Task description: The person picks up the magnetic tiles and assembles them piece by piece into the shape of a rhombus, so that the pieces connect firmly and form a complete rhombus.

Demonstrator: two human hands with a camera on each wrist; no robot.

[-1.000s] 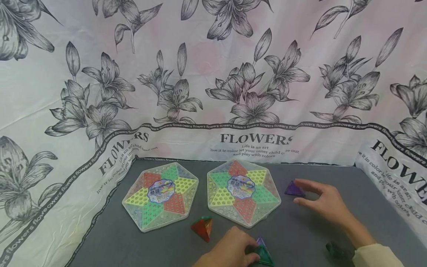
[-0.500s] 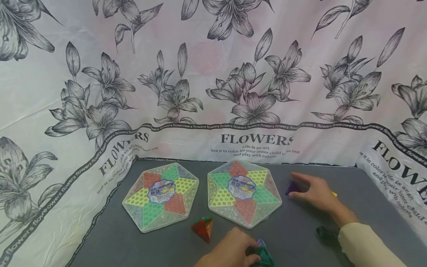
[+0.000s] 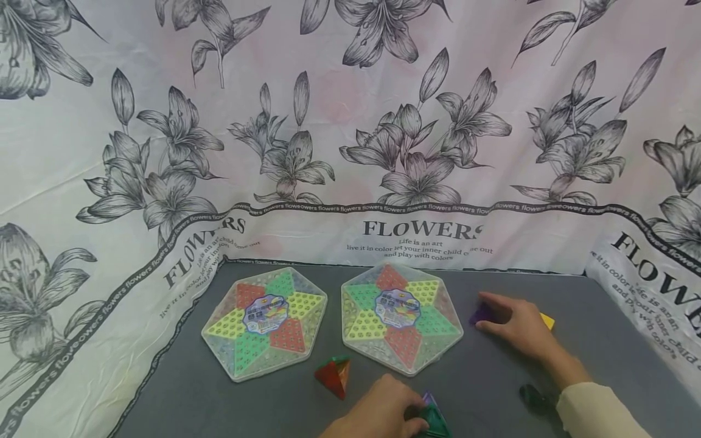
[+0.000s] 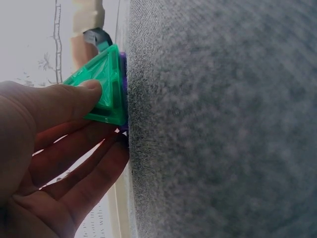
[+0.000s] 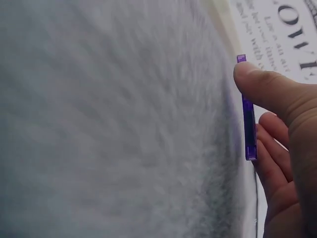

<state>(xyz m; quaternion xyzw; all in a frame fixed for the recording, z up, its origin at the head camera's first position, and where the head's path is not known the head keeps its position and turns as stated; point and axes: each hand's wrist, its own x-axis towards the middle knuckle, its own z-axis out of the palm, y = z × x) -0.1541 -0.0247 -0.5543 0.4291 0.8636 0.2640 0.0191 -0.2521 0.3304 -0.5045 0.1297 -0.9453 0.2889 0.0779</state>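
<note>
My left hand (image 3: 383,404) rests low on the table and grips a green triangular tile (image 4: 110,74). Its thumb presses the tile's face, and a purple tile (image 4: 123,79) sits against the far side, close to the table. Further right, my right hand (image 3: 523,325) has thumb and fingers around the edges of a purple triangular tile (image 3: 482,314). The right wrist view shows this purple tile (image 5: 250,131) edge-on, with the thumb over one end; the index finger's contact is hidden. A yellow piece (image 3: 547,320) shows behind the right wrist.
Two hexagonal plastic boxes (image 3: 264,322), (image 3: 402,359) with star patterns lie toward the back of the grey table (image 3: 181,389). A red, orange and green pyramid (image 3: 332,377) stands near the left hand. A dark green piece (image 3: 532,396) lies by the right sleeve.
My right hand has shifted slightly left and closed its fingers about the purple tile, uncovering the yellow piece behind the wrist. The left hand has barely moved.
</note>
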